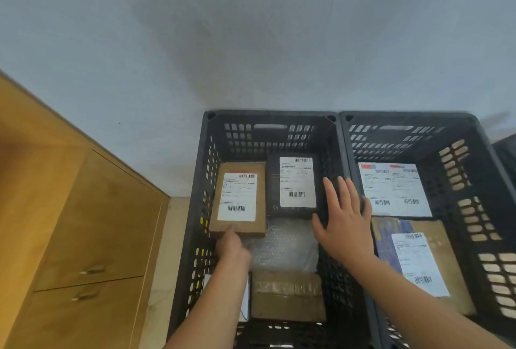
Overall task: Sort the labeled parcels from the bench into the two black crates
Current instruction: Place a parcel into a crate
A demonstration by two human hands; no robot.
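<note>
Two black crates stand side by side against the wall, the left crate (201, 181) and the right crate (474, 181). In the left crate my left hand (231, 246) grips the near edge of a brown labeled box (238, 198). Beside that box lies a black labeled parcel (296, 184). My right hand (344, 220) hovers flat with spread fingers over the divide between the crates, holding nothing. A bubble-wrap parcel (284, 245) and a taped cardboard box (287, 295) lie nearer me. The right crate holds a white-labeled parcel (393, 189) and a brown labeled parcel (427, 262).
A wooden cabinet (83, 223) with two drawer handles stands to the left of the crates. A pale grey wall (251, 41) rises behind them. A narrow strip of light floor (173, 237) separates the cabinet from the left crate.
</note>
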